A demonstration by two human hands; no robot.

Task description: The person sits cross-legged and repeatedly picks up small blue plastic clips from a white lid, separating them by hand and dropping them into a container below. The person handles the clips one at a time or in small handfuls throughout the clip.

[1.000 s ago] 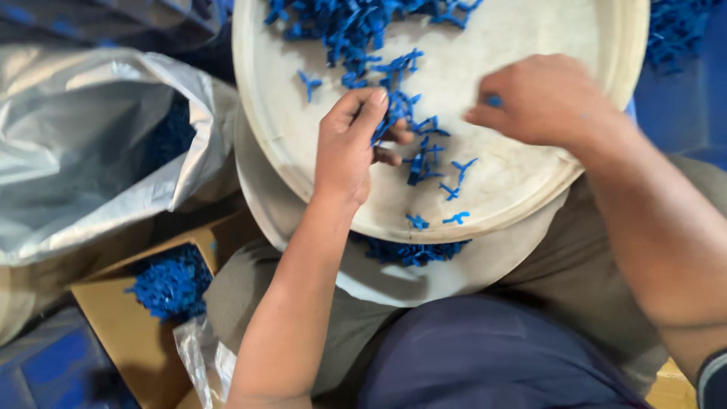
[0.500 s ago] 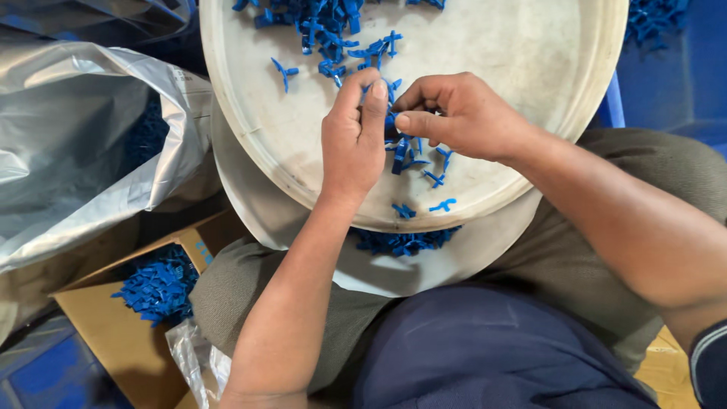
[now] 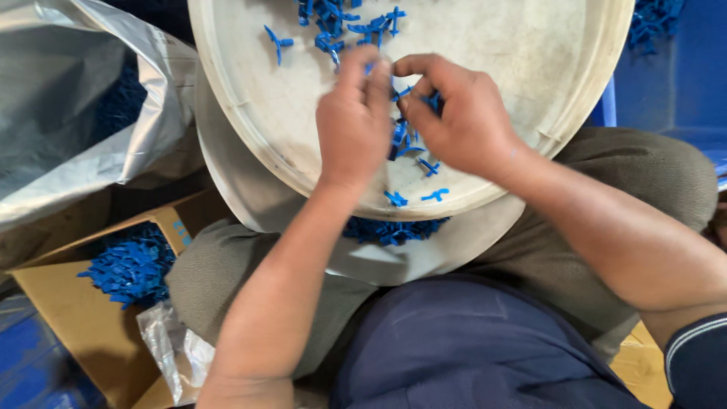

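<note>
Both hands meet over the round tray's (image 3: 530, 68) middle: left hand (image 3: 354, 121) and right hand (image 3: 462, 113) pinch narrow grips on small blue plastic pieces (image 3: 400, 140) between them, equally near; more pieces lie farther off.

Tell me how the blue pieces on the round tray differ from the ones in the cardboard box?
The blue pieces on the tray lie thinly scattered, several singly, under the left hand and right hand; the pieces in the cardboard box are heaped together, away from both hands. Both look like the same small blue plastic parts.
</note>
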